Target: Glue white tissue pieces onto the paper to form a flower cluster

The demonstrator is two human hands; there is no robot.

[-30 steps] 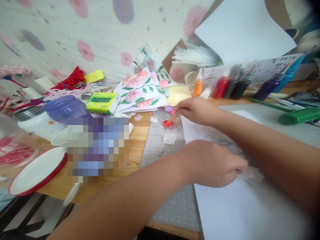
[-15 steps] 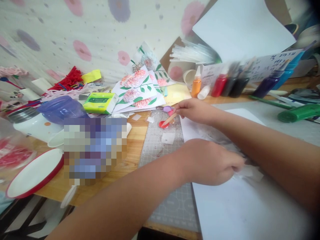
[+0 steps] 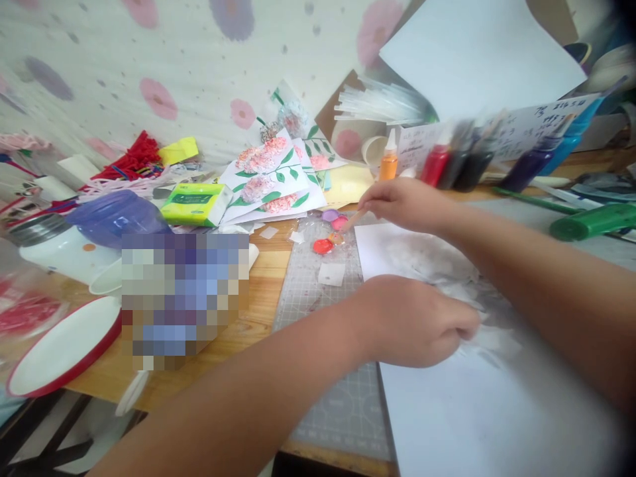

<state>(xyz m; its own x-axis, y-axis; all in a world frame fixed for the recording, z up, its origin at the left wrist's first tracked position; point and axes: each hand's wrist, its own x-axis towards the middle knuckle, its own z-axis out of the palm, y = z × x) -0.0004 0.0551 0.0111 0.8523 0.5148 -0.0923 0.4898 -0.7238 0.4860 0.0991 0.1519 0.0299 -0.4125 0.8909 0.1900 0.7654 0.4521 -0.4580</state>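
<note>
My right hand (image 3: 405, 207) pinches a wooden stick (image 3: 354, 218), whose lower end hangs over the paint dabs. The dabs sit on a clear palette: a red dab (image 3: 322, 246), an orange one (image 3: 336, 238) near the stick's tip, a pink one (image 3: 339, 222) and a purple one (image 3: 330, 214). My left hand (image 3: 422, 321) is closed above a white paper sheet (image 3: 437, 411); what its fingertips grip is hidden. Beside it, thin whitish pieces (image 3: 427, 255) lie piled on the sheet, partly covered by my right forearm. A small white square (image 3: 332, 274) rests on the cutting mat (image 3: 322, 311).
Bottles stand behind my right arm: an orange one (image 3: 388, 159), a red one (image 3: 435, 162) and several dark ones. A green bottle (image 3: 591, 222) lies at the right. Flower pictures (image 3: 268, 182), a tissue pack (image 3: 196, 204) and a purple bowl (image 3: 116, 215) are at the left.
My right hand has lifted the stick out of the red paint and moved it slightly right, toward the orange dab. My left hand stays nearly in place.
</note>
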